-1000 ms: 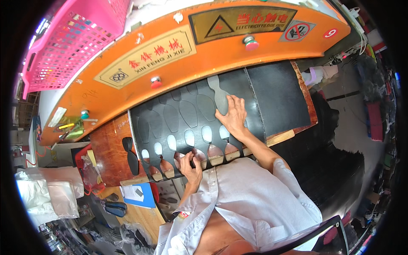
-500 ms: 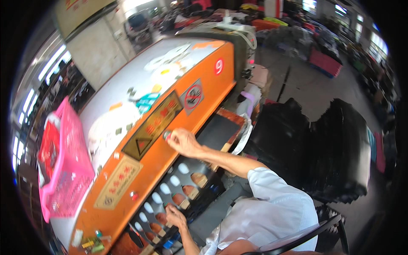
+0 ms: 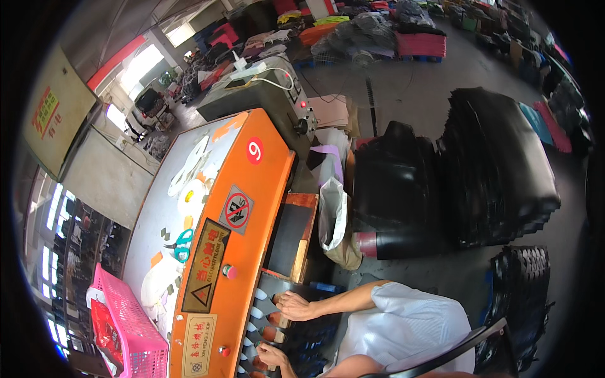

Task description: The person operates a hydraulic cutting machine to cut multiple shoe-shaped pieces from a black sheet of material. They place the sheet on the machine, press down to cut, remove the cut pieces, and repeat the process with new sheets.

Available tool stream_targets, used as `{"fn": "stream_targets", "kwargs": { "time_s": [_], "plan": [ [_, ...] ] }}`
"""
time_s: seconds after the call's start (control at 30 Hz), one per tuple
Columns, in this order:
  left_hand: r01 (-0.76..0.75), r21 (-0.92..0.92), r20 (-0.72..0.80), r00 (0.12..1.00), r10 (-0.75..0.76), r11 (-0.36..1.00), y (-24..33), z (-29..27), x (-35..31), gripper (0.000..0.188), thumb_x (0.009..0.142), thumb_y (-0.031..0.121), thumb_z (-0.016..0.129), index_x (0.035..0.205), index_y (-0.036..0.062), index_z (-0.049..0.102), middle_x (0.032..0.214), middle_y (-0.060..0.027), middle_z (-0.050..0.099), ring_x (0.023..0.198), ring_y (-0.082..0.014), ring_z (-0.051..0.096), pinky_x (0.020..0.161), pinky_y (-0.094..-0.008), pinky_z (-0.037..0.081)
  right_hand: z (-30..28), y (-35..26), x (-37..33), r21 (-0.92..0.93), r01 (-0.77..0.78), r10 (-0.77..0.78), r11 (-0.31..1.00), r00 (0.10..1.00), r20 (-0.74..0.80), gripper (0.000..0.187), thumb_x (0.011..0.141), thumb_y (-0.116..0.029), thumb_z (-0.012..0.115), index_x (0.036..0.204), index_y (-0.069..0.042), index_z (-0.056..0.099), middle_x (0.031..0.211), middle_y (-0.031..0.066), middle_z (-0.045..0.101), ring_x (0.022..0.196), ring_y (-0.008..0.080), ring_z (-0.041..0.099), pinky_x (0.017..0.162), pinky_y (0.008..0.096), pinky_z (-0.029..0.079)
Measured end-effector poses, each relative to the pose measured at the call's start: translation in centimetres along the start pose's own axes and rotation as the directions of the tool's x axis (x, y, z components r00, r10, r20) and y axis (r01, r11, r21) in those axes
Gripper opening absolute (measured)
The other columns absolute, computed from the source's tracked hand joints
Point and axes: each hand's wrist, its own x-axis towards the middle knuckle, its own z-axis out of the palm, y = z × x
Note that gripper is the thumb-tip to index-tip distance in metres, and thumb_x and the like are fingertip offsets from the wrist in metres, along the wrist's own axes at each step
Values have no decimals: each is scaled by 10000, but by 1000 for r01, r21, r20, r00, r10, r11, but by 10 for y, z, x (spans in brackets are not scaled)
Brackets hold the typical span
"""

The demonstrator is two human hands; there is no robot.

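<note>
My right hand point(image 3: 294, 306) is at the upper end of a row of white ovals point(image 3: 251, 327) and brown rounded pieces on the orange machine point(image 3: 257, 189). Its fingers are curled together beside a dark grey flat piece; what they grip is hidden. Lower along the same row is my left hand point(image 3: 271, 355), closed with its fingertips pinched near a brown rounded piece. I cannot make out what it holds. On the front panel above the row are a pink-and-green push button point(image 3: 230, 271) and a red button point(image 3: 224, 351).
Teal-handled snips point(image 3: 183, 244) and white scraps lie on the machine top. A pink basket point(image 3: 135, 324) with a red bag stands at its left end. A wood-edged tray point(image 3: 304, 242), a white sack point(image 3: 334, 214) and stacked black sheets point(image 3: 495, 170) are to the right.
My right hand has left the push button on the orange panel and come down to the row. My left hand stays low at the row. The whole view has turned.
</note>
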Motion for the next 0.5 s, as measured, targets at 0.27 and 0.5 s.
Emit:
{"fn": "stream_targets", "kwargs": {
  "time_s": [0.27,0.5],
  "plan": [
    [28,-86,54,998,-24,996,-20,4,5,449,974,385,523,995,1,754,876,-248,751,804,-445,699,718,-552,496,19,8,0,-35,27,-33,999,982,-185,270,888,-296,705,937,-32,685,942,149,697,1051,321,648,962,489,454],
    [67,-121,162,986,-47,990,-18,5,-38,475,1001,432,531,996,1,729,779,-200,713,728,-344,664,692,-489,486,9,15,-40,-71,1,-10,997,992,-124,262,892,-339,706,840,-83,728,891,126,710,957,292,683,913,453,466]
  ]
}}
